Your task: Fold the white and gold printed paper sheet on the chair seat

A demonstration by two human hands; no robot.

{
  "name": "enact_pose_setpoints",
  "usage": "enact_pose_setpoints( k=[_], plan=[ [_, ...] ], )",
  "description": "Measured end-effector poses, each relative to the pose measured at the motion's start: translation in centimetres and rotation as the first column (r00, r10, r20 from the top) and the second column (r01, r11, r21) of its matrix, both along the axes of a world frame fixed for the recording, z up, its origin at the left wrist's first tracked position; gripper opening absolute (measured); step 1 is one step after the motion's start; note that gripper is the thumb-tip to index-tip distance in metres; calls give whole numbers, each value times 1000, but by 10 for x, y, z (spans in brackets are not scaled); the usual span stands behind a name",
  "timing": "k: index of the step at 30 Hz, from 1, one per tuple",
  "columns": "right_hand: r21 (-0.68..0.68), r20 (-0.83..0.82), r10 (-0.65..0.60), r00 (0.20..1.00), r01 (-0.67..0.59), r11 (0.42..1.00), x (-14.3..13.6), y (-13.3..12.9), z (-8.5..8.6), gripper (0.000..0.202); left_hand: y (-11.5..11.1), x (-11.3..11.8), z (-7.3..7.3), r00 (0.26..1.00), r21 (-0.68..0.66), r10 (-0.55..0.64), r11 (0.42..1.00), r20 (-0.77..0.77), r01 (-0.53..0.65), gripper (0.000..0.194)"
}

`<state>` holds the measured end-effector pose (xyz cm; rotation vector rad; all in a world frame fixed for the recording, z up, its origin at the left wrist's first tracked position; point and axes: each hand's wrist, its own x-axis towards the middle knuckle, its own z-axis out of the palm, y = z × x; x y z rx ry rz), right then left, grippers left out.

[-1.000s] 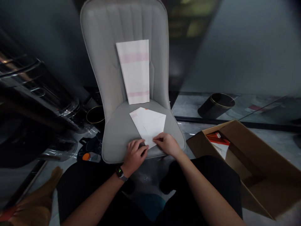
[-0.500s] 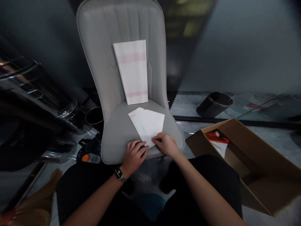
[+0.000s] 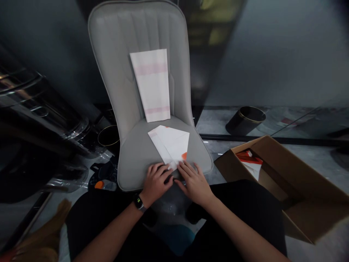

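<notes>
A folded white sheet of paper [image 3: 174, 142] with an orange patch near its right edge lies on the grey chair's seat. My left hand [image 3: 156, 178], wearing a watch [image 3: 138, 201] on the wrist, rests its outstretched fingers at the paper's near tip. From the other side, my right hand [image 3: 193, 180] lays flat, spread fingers on the same tip, its thumb apart. Nothing is gripped in either hand. Against the backrest leans a taller folded white paper [image 3: 152, 87] with two pink bands.
The grey chair [image 3: 131, 171] stands before my knees. On the right sits an open cardboard box [image 3: 289, 167] with a red and white paper piece [image 3: 251, 164] inside. A bottle with an orange cap [image 3: 105, 185] and a black bin [image 3: 108, 135] are on the left.
My right hand has gone from pinching the paper's near right edge to lying flat on the tip, uncovering more of the orange patch. My left hand has stayed nearly in place.
</notes>
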<state>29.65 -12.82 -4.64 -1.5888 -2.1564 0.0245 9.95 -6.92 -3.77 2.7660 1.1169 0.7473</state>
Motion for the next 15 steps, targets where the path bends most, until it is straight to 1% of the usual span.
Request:
enact_pose_setpoints(
  k=[3,7,11,15],
  plan=[
    [-45,35,7,999,-6,999,4,-4,-11,52,-1,-1,2,1000,7,4,1000,-16,-4,25],
    [-46,68,-15,998,18,999,8,-7,-18,59,-3,-2,3,999,8,10,1000,-33,-10,27],
    [-80,72,-51,996,56,995,7,-9,-20,60,-6,-3,3,998,4,20,1000,-59,-20,30],
    [-155,52,-51,997,59,986,8,-6,-16,61,-5,-3,3,996,-4,13,1000,-92,-13,33]
  ],
)
